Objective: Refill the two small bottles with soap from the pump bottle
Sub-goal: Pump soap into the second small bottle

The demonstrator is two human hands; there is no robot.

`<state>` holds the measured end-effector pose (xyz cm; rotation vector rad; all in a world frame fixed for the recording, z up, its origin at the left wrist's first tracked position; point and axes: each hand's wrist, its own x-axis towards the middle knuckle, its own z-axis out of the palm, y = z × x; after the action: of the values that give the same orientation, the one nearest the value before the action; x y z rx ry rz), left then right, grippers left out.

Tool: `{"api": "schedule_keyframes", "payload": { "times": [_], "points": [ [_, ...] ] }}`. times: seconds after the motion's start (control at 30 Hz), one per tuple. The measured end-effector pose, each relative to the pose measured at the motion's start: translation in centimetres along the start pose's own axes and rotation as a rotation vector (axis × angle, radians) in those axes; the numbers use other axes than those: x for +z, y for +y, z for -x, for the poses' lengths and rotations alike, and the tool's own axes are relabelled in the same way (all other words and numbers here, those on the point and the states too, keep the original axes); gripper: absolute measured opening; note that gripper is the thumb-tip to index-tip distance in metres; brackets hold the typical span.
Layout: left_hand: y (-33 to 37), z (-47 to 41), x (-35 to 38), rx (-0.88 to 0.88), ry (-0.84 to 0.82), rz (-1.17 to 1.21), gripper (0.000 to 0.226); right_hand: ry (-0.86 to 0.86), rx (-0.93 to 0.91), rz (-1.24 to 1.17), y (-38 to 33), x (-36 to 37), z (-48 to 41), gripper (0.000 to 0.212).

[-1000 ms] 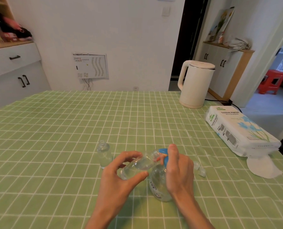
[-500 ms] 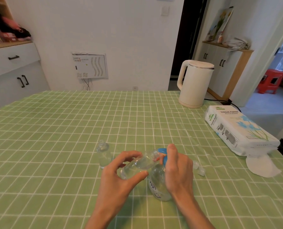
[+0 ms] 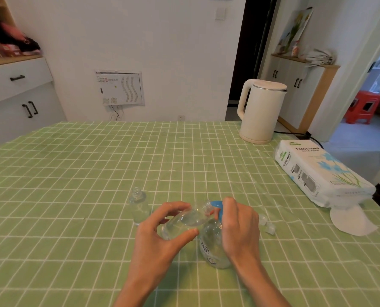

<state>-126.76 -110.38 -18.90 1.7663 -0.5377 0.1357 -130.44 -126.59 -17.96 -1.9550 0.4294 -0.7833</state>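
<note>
My left hand (image 3: pixel 162 238) holds a small clear bottle (image 3: pixel 184 220) tilted, its open mouth up against the blue pump head (image 3: pixel 216 207). The clear pump bottle (image 3: pixel 211 244) stands on the green checked tablecloth (image 3: pixel 73 196). My right hand (image 3: pixel 240 227) rests on top of the pump head, fingers curled over it. A second small clear bottle (image 3: pixel 139 206) stands upright and uncapped just left of my left hand. Two small clear caps (image 3: pixel 267 224) lie on the cloth to the right of my right hand.
A cream electric kettle (image 3: pixel 260 111) stands at the far right of the table, its cord trailing off the edge. A white pack of tissue paper (image 3: pixel 317 173) lies along the right edge with one tissue (image 3: pixel 350 220) pulled out.
</note>
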Motion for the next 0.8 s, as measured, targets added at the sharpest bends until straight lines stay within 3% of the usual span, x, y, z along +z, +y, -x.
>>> {"api": "schedule_keyframes", "payload": {
  "times": [0.23, 0.4, 0.63, 0.8],
  "points": [
    [-0.12, -0.17, -0.15, 0.000, 0.007, 0.009, 0.042, 0.009, 0.108, -0.005, 0.61, 0.29, -0.21, 0.085],
    [-0.15, -0.17, -0.03, -0.002, -0.001, 0.006, 0.042, 0.009, 0.095, -0.031, 0.60, 0.28, -0.23, 0.082],
    [-0.01, -0.11, 0.12, -0.003, -0.011, 0.005, 0.042, -0.016, 0.003, -0.014, -0.02, -0.08, -0.18, 0.048],
    [0.00, -0.02, 0.15, -0.005, -0.003, 0.018, 0.039, -0.022, 0.032, -0.043, 0.01, -0.02, -0.01, 0.056]
  ]
}}
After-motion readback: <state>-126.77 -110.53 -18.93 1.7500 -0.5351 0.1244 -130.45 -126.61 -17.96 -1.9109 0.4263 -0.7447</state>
